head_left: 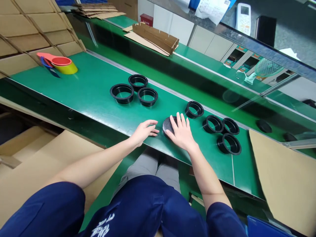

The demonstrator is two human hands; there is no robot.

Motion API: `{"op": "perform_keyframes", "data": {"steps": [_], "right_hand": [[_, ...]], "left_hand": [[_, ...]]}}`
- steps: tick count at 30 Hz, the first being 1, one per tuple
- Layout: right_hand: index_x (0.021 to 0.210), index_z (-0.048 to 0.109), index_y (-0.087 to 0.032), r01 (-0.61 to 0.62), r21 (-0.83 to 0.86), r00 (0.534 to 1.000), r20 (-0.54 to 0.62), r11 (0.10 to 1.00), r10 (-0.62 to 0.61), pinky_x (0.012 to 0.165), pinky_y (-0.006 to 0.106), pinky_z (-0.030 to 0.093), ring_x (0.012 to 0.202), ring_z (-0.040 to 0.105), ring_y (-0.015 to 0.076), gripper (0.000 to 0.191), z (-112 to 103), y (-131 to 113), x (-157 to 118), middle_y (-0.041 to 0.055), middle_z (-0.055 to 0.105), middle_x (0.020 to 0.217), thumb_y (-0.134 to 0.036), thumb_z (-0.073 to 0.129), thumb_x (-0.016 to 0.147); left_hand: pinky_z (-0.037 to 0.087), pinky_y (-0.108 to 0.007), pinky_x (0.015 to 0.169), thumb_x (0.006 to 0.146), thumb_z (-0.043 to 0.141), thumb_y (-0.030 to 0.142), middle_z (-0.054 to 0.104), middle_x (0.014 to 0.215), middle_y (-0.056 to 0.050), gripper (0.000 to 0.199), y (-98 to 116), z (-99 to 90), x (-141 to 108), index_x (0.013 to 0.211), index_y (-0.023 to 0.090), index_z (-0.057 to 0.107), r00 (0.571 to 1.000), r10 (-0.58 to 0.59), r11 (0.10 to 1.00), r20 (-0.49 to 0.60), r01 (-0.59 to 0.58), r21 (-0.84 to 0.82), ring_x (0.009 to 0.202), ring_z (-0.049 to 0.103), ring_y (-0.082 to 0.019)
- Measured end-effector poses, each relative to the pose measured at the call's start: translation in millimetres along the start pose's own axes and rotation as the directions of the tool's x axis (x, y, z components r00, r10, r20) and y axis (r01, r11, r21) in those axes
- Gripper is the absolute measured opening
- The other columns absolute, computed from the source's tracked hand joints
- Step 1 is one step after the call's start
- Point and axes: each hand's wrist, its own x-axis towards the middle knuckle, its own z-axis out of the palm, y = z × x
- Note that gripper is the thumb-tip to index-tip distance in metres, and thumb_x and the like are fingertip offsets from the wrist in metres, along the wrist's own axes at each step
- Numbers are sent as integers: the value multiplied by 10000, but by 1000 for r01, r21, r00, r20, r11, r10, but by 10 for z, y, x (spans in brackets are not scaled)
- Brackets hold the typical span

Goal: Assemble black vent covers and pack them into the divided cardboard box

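My right hand [181, 133] lies with spread fingers on top of a round black plastic piece [167, 125], which rests on the green work surface. Part of that piece is hidden under the palm and fingers. To its left, my left hand [145, 131] hovers just short of the piece, fingers apart and nothing in them. Beyond my left hand stand three black flanged rings, one of them a ring [147, 102] close to the middle. More black rings sit right of my right hand, the nearest being a ring [194, 115]; several are grouped there.
Tape rolls [66, 68], yellow and red, lie at the far left by stacked cardboard boxes [27, 29]. A cardboard sheet [283, 177] covers the right end. Behind runs a green raised edge with a cardboard tray [155, 36]. Overhead, a shelf holds a white handheld device [243, 19].
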Motion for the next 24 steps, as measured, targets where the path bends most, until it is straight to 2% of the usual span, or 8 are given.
{"op": "perform_keyframes", "data": {"steps": [4, 9, 12, 15, 18, 20, 22, 24], "right_hand": [[1652, 214, -175, 25, 48, 989, -145, 999, -17, 1261, 572, 146, 1583, 141, 332, 674, -86, 1, 99, 127, 230, 1695, -496, 252, 1060], [1614, 305, -91, -7, 134, 998, 61, 991, -1, 1283, 526, 131, 1570, 217, 279, 668, 188, -30, 213, 162, 268, 1675, -455, 285, 1054], [1548, 438, -99, -178, 352, 967, -111, 919, 230, 1277, 534, 172, 1539, 292, 271, 634, 271, 174, 143, 169, 362, 1634, -436, 265, 1039], [1323, 660, -111, -350, 745, 782, -102, 568, 615, 1255, 528, 255, 1457, 416, 314, 620, 337, 318, -74, 192, 513, 1513, -552, 410, 967], [1426, 567, -185, -283, 940, 816, 130, 193, 564, 1187, 531, 390, 1355, 537, 332, 759, 455, 251, -250, 145, 574, 1457, -583, 706, 795], [1503, 488, -253, -233, 967, 826, 141, 103, 545, 1208, 528, 366, 1391, 512, 320, 831, 496, 90, -297, 101, 541, 1504, -555, 758, 778], [1509, 489, -279, -221, 972, 855, 155, 77, 495, 1234, 524, 325, 1438, 464, 319, 803, 472, -150, -322, 84, 509, 1541, -542, 758, 799], [1501, 502, -279, -249, 968, 903, 219, 36, 369, 1211, 509, 372, 1434, 474, 323, 765, 416, -429, -343, 95, 511, 1541, -547, 739, 825]], "left_hand": [[616, -286, 736, 902, 548, 125, 631, 1297, -144, 244, -38, -112, 11, 1122, 130, 652, 998, 30, 999, -48, -28, 46, 872, 743, -193], [595, -266, 739, 895, 518, 134, 604, 1348, -157, 292, -117, -34, 103, 1163, 129, 632, 999, 41, 997, 15, -42, 65, 872, 731, -171], [583, -273, 752, 916, 509, 175, 570, 1409, -177, 356, -132, 89, 127, 1258, 133, 600, 996, 59, 994, 65, -65, 93, 908, 716, -173], [591, -333, 792, 900, 614, 264, 618, 1356, -191, 502, -145, 225, 24, 1382, 140, 549, 991, 73, 988, 111, -87, 129, 974, 706, -227], [576, -432, 918, 722, 862, 369, 666, 1280, -175, 836, -144, 283, -97, 1460, 177, 519, 977, 121, 968, 175, -155, 200, 1032, 699, -299], [492, -524, 1056, 678, 899, 452, 547, 1446, -185, 1065, -103, 247, -177, 1575, 236, 366, 914, 247, 852, 321, -363, 377, 1259, 591, -375], [324, -639, 1159, 694, 881, 491, 257, 1649, -171, 1162, -23, 172, -311, 1631, 299, 221, 818, 345, 590, 460, -571, 571, 1487, 304, -455], [220, -709, 1158, 725, 847, 478, 30, 1706, -122, 1112, 85, 64, -515, 1631, 340, 217, 758, 370, 315, 537, -646, 695, 1544, 54, -492]]}}
